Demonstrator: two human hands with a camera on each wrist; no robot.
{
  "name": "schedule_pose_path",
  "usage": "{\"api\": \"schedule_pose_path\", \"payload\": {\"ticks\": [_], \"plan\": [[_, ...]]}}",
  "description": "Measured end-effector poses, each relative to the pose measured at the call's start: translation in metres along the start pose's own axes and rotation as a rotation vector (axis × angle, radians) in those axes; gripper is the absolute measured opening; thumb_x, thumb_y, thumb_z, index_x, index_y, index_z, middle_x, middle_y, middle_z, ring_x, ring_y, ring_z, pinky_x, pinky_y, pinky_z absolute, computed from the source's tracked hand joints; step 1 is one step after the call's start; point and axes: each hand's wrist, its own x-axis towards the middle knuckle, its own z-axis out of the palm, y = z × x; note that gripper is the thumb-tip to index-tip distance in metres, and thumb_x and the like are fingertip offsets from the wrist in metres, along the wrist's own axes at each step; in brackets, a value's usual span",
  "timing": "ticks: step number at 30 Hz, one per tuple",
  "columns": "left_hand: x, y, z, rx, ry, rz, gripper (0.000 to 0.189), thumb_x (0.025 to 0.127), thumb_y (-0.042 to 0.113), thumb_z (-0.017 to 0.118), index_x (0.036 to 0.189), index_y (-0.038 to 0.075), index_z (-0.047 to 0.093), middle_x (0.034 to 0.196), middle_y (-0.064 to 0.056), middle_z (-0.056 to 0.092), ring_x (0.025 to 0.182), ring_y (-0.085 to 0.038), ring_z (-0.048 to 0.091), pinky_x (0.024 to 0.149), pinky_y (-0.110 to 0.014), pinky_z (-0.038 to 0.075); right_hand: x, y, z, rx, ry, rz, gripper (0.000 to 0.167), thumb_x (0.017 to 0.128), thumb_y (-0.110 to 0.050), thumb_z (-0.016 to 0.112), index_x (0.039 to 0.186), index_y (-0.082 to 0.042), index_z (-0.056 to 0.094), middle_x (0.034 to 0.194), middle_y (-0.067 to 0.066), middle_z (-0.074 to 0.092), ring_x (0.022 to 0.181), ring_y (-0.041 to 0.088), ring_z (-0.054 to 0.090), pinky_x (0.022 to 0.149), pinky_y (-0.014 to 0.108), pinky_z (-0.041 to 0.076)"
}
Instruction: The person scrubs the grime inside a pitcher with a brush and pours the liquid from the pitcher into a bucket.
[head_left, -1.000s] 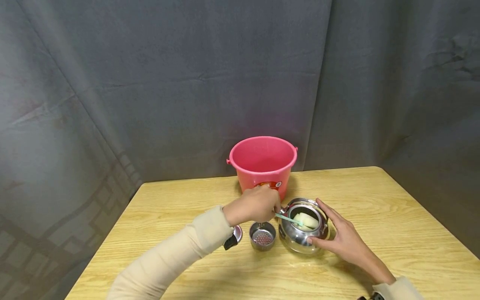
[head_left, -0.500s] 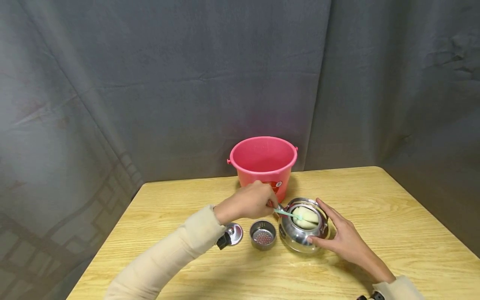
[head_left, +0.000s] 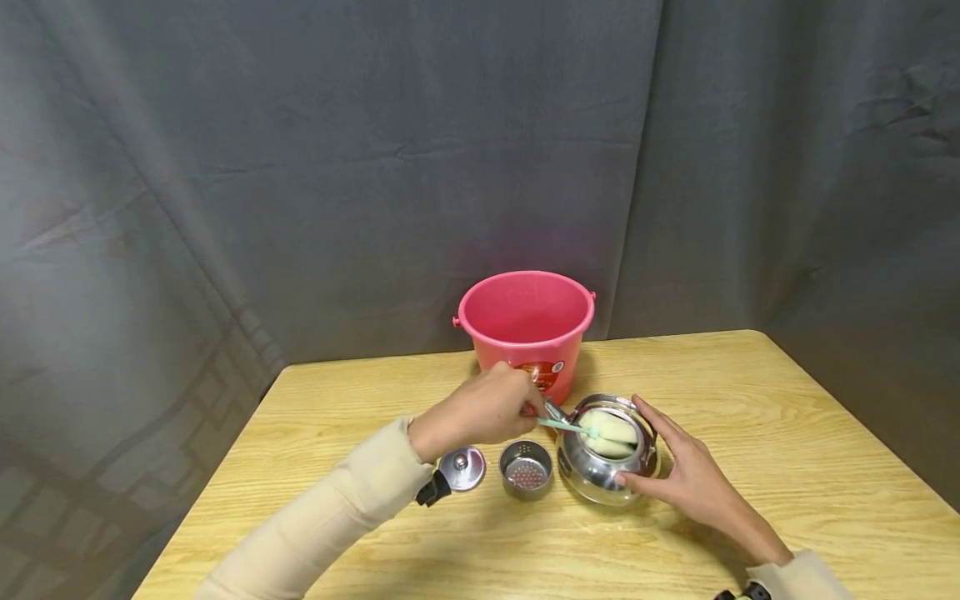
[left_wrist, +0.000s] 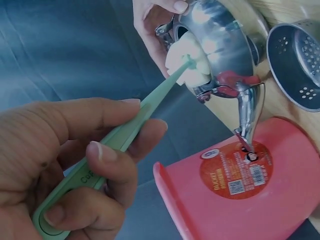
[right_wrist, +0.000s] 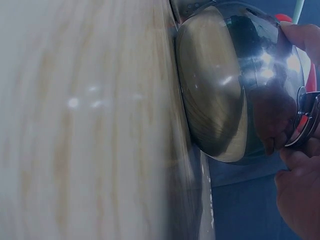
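My left hand (head_left: pixel 487 407) grips the pale green handle (left_wrist: pixel 120 135) of a sponge cleaning brush, thumb and fingers wrapped round it. The brush's cream sponge head (head_left: pixel 609 433) sits in the mouth of a shiny steel teapot (head_left: pixel 596 479), partly out of the opening. With its thumb on the near side and fingers on the far side, my right hand (head_left: pixel 686 475) holds the teapot by its rounded body. In the right wrist view the teapot (right_wrist: pixel 215 85) rests on the table. Its spout (left_wrist: pixel 247 112) points toward the bucket in the left wrist view.
Behind the hands stands a pink bucket (head_left: pixel 491 354) with a round red label. A perforated steel strainer cup (head_left: pixel 526 479) is just left of the teapot. Further left lies a round steel lid (head_left: pixel 465 471) with a knob. All are on a wooden table (head_left: pixel 420 542) before grey curtains.
My left hand has drawn left with the brush, and the sponge head has risen further out of the teapot's mouth. The lid has come into fuller view. My right hand stays put.
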Motion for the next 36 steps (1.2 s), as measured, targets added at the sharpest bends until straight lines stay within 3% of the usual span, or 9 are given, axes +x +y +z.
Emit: {"api": "schedule_pose_path", "payload": {"ticks": [13, 21, 28, 33, 36], "plan": [[-0.009, 0.013, -0.014, 0.049, 0.050, -0.044, 0.011, 0.078, 0.003, 0.075, 0.082, 0.012, 0.079, 0.067, 0.010, 0.063, 0.060, -0.006, 0.051, 0.053, -0.015, 0.043, 0.001, -0.004, -0.001, -0.019, -0.013, 0.003, 0.105, 0.070, -0.039, 0.086, 0.154, -0.024, 0.026, 0.148, 0.024, 0.035, 0.128, 0.052, 0.036, 0.093, 0.072, 0.030], [-0.018, 0.009, -0.019, 0.033, 0.082, -0.033, 0.010, 0.079, 0.005, 0.076, 0.083, 0.014, 0.079, 0.071, 0.011, 0.065, 0.064, -0.007, 0.054, 0.056, -0.017, 0.045, -0.002, -0.002, -0.002, -0.012, -0.012, 0.008, 0.105, 0.070, -0.039, 0.086, 0.154, -0.026, 0.026, 0.148, 0.024, 0.035, 0.128, 0.052, 0.035, 0.094, 0.072, 0.030], [-0.028, 0.001, -0.016, 0.009, 0.169, 0.038, 0.008, 0.077, 0.005, 0.078, 0.082, 0.012, 0.078, 0.075, 0.009, 0.067, 0.072, -0.009, 0.055, 0.061, -0.017, 0.046, -0.002, -0.002, -0.004, -0.013, -0.011, 0.010, 0.105, 0.070, -0.039, 0.086, 0.154, -0.027, 0.025, 0.149, 0.023, 0.035, 0.128, 0.052, 0.035, 0.093, 0.072, 0.029], [-0.032, -0.002, -0.013, -0.039, 0.182, 0.022, 0.011, 0.078, 0.004, 0.075, 0.084, 0.013, 0.079, 0.075, 0.009, 0.067, 0.064, -0.009, 0.051, 0.054, -0.019, 0.043, 0.000, 0.000, -0.003, -0.022, -0.017, 0.009, 0.105, 0.071, -0.040, 0.086, 0.155, -0.026, 0.024, 0.149, 0.023, 0.034, 0.128, 0.052, 0.035, 0.093, 0.072, 0.029], [-0.035, -0.004, -0.011, -0.046, 0.195, 0.020, 0.014, 0.078, 0.003, 0.074, 0.083, 0.016, 0.079, 0.075, 0.010, 0.067, 0.069, -0.010, 0.053, 0.059, -0.022, 0.044, 0.001, 0.000, -0.002, -0.019, -0.018, 0.009, 0.105, 0.071, -0.040, 0.085, 0.155, -0.026, 0.024, 0.149, 0.023, 0.034, 0.128, 0.052, 0.035, 0.094, 0.072, 0.029]]}}
